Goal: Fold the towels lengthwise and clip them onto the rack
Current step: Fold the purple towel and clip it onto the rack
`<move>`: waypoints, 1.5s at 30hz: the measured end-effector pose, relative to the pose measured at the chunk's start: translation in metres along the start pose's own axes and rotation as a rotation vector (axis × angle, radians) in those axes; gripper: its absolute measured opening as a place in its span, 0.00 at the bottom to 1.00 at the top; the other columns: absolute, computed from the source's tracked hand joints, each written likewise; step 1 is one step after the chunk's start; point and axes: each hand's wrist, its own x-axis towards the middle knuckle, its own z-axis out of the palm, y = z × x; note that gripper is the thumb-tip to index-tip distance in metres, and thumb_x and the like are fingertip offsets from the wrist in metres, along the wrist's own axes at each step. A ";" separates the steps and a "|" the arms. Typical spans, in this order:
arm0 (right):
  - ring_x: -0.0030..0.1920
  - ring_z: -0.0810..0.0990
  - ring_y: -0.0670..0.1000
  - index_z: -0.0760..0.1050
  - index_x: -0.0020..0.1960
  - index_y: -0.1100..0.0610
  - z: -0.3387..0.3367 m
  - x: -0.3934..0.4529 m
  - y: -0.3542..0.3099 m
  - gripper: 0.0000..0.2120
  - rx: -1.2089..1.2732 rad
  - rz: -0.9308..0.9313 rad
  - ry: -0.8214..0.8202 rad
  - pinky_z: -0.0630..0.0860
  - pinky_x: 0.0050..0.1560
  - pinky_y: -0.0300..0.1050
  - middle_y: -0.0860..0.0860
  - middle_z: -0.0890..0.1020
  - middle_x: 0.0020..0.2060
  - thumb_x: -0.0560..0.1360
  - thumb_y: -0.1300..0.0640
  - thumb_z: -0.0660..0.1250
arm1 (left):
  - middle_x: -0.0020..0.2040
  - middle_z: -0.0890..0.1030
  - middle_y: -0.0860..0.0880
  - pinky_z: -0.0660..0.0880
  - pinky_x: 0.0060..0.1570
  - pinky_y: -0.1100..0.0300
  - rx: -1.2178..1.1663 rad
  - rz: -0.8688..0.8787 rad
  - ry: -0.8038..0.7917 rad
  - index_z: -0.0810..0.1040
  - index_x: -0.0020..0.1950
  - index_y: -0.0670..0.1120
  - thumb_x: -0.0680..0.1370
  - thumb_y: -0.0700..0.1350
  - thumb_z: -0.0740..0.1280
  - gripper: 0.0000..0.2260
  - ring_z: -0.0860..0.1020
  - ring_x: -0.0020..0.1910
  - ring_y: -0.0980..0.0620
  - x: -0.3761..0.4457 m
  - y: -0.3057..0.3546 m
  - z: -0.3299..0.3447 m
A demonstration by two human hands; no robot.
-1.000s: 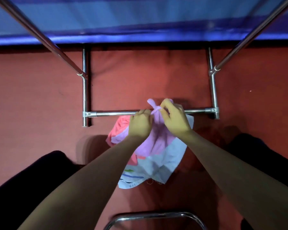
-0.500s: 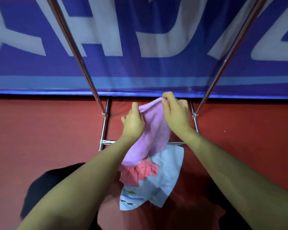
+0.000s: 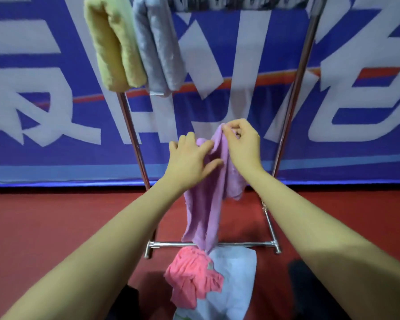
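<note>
1. The right hand (image 3: 243, 146) is raised in front of the rack, thumb and fingertips pinching the top corner of a purple towel (image 3: 206, 204), the other fingers curled loosely beside the pinch.
2. The left hand (image 3: 189, 159) sits just beside it and a little lower, fingers straight and spread, their tips touching the towel's upper edge near the fold; it does not grip the cloth.
3. The two hands are close together, with only a narrow ridge of purple cloth between them.
4. The purple towel hangs down from the right hand in long loose folds, its lower end reaching the rack's bottom crossbar (image 3: 240, 244).
5. Below that end, on the floor, lies a crumpled pink towel (image 3: 192, 278) on top of a pale blue cloth (image 3: 236, 280).
6. The metal rack (image 3: 293, 93) stands straight ahead, its two shiny uprights rising on either side of the hands.
7. At its top left hang a folded yellow towel (image 3: 116, 47) and, just beside it to the right, a folded grey towel (image 3: 158, 47); how they are fastened at the top rail is blurred.
8. Behind the rack is a blue banner (image 3: 44, 107) with large white characters, and the floor (image 3: 44, 227) is red.
</note>
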 end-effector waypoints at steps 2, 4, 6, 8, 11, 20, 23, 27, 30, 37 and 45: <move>0.40 0.78 0.45 0.75 0.41 0.54 -0.003 0.005 -0.021 0.05 0.093 0.003 -0.046 0.74 0.45 0.36 0.44 0.79 0.36 0.76 0.57 0.66 | 0.42 0.64 0.47 0.58 0.42 0.54 0.024 -0.058 0.048 0.73 0.48 0.48 0.70 0.67 0.64 0.23 0.67 0.44 0.46 0.007 0.002 -0.011; 0.41 0.78 0.43 0.76 0.43 0.56 -0.006 0.009 -0.039 0.04 0.113 -0.026 -0.080 0.73 0.43 0.31 0.45 0.80 0.38 0.76 0.59 0.66 | 0.42 0.65 0.47 0.57 0.42 0.55 -0.016 -0.096 0.095 0.72 0.43 0.47 0.69 0.67 0.66 0.22 0.64 0.43 0.47 0.014 0.007 -0.023; 0.40 0.78 0.42 0.77 0.44 0.58 -0.010 0.013 -0.051 0.03 0.129 -0.039 -0.086 0.74 0.43 0.32 0.46 0.80 0.38 0.76 0.60 0.66 | 0.40 0.65 0.48 0.53 0.41 0.56 -0.062 -0.082 0.139 0.74 0.39 0.46 0.72 0.62 0.66 0.19 0.63 0.42 0.48 0.022 0.013 -0.034; 0.39 0.78 0.42 0.77 0.45 0.59 -0.015 0.015 -0.057 0.03 0.143 -0.054 -0.089 0.74 0.45 0.35 0.47 0.80 0.37 0.76 0.61 0.65 | 0.37 0.64 0.49 0.52 0.40 0.56 -0.082 -0.042 0.189 0.76 0.35 0.45 0.75 0.56 0.66 0.16 0.63 0.40 0.48 0.029 0.017 -0.043; 0.49 0.73 0.45 0.75 0.53 0.54 -0.021 0.014 -0.051 0.06 -0.061 -0.131 -0.065 0.65 0.54 0.41 0.45 0.77 0.46 0.76 0.57 0.64 | 0.37 0.64 0.50 0.51 0.41 0.57 -0.081 -0.032 0.245 0.76 0.34 0.45 0.76 0.52 0.64 0.15 0.63 0.40 0.48 0.039 0.019 -0.058; 0.47 0.64 0.48 0.76 0.45 0.51 -0.025 -0.018 -0.024 0.09 -0.533 -0.322 -0.245 0.51 0.44 0.43 0.45 0.70 0.42 0.71 0.45 0.69 | 0.42 0.65 0.49 0.55 0.46 0.54 -0.049 -0.124 0.207 0.67 0.34 0.48 0.77 0.50 0.63 0.13 0.66 0.49 0.45 0.070 0.017 -0.096; 0.49 0.67 0.50 0.78 0.46 0.52 -0.014 -0.019 -0.023 0.09 -0.606 -0.328 -0.289 0.49 0.43 0.43 0.46 0.74 0.44 0.73 0.47 0.68 | 0.42 0.65 0.49 0.53 0.44 0.56 -0.034 -0.129 0.228 0.67 0.35 0.48 0.77 0.51 0.63 0.13 0.65 0.48 0.47 0.073 0.013 -0.106; 0.39 0.70 0.56 0.70 0.38 0.52 -0.013 -0.008 -0.031 0.10 -0.332 -0.208 -0.212 0.58 0.44 0.44 0.48 0.73 0.29 0.78 0.52 0.62 | 0.48 0.70 0.44 0.61 0.48 0.52 -0.011 -0.178 0.186 0.71 0.50 0.45 0.77 0.53 0.61 0.12 0.68 0.50 0.43 0.073 0.000 -0.108; 0.38 0.73 0.58 0.68 0.38 0.55 -0.017 0.005 -0.042 0.14 -0.248 -0.111 -0.127 0.69 0.40 0.46 0.49 0.74 0.27 0.78 0.49 0.61 | 0.47 0.67 0.45 0.65 0.49 0.51 -0.051 -0.150 0.101 0.69 0.61 0.48 0.76 0.55 0.63 0.17 0.69 0.50 0.42 0.067 -0.010 -0.106; 0.37 0.77 0.54 0.73 0.34 0.55 -0.009 0.025 -0.070 0.13 -0.204 -0.153 -0.034 0.74 0.46 0.50 0.46 0.76 0.26 0.76 0.50 0.66 | 0.44 0.65 0.50 0.60 0.47 0.58 -0.222 -0.077 -0.064 0.76 0.47 0.51 0.66 0.69 0.64 0.24 0.64 0.47 0.49 0.050 -0.003 -0.082; 0.33 0.79 0.44 0.80 0.37 0.59 -0.009 0.027 -0.081 0.09 0.002 -0.125 -0.157 0.75 0.39 0.38 0.50 0.82 0.30 0.74 0.56 0.69 | 0.43 0.63 0.50 0.54 0.42 0.58 -0.260 -0.191 0.105 0.77 0.45 0.47 0.75 0.52 0.65 0.09 0.61 0.45 0.50 0.046 0.018 -0.070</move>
